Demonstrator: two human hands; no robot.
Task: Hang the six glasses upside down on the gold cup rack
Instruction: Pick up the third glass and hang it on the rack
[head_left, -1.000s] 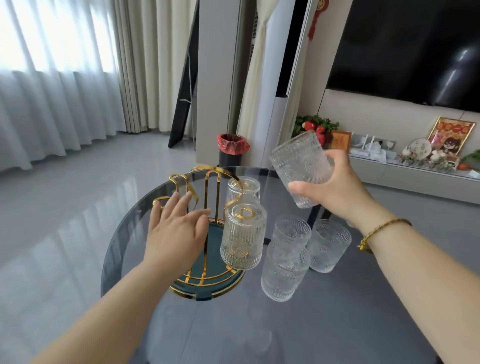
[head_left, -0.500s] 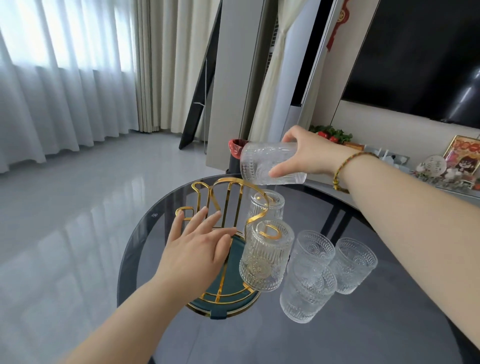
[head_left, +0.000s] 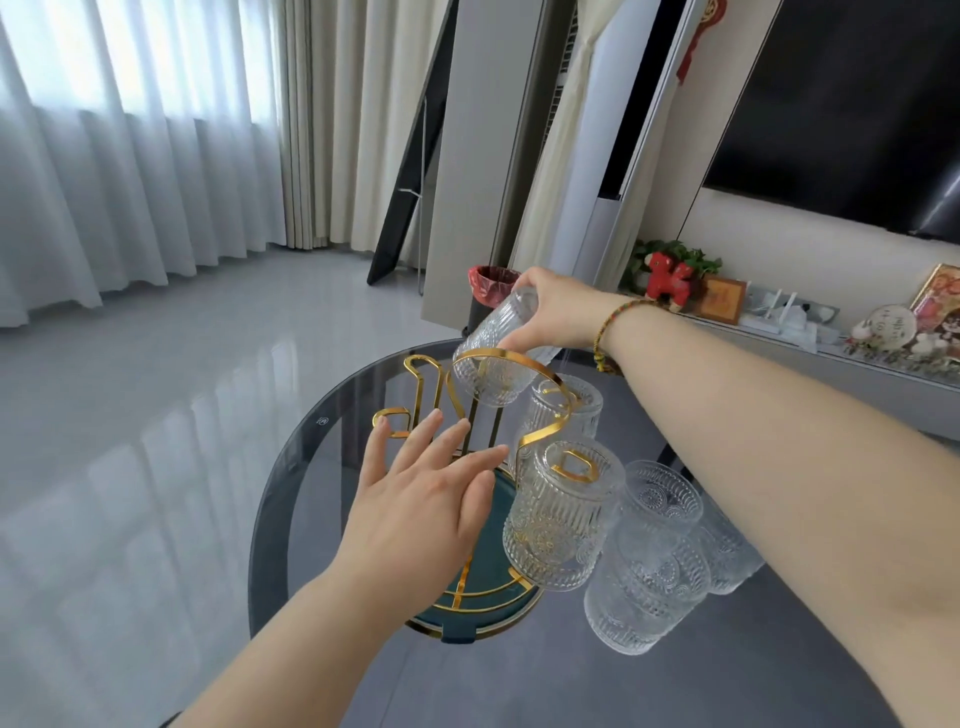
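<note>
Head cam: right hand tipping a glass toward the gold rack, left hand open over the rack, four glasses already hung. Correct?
Not quite: the head view shows two glasses hung, not four. The rest holds: the right hand tips a glass toward the gold rack, and the left hand is open over it.

The gold cup rack (head_left: 470, 447) stands at centre frame on a teal round base, its looped arms rising. Two ribbed clear glasses (head_left: 558, 519) hang inverted on its right arms; a third (head_left: 493, 358), tilted mouth-down, sits at the top loop. Three more glasses (head_left: 649, 561) stand upright, clustered at lower right.
</note>
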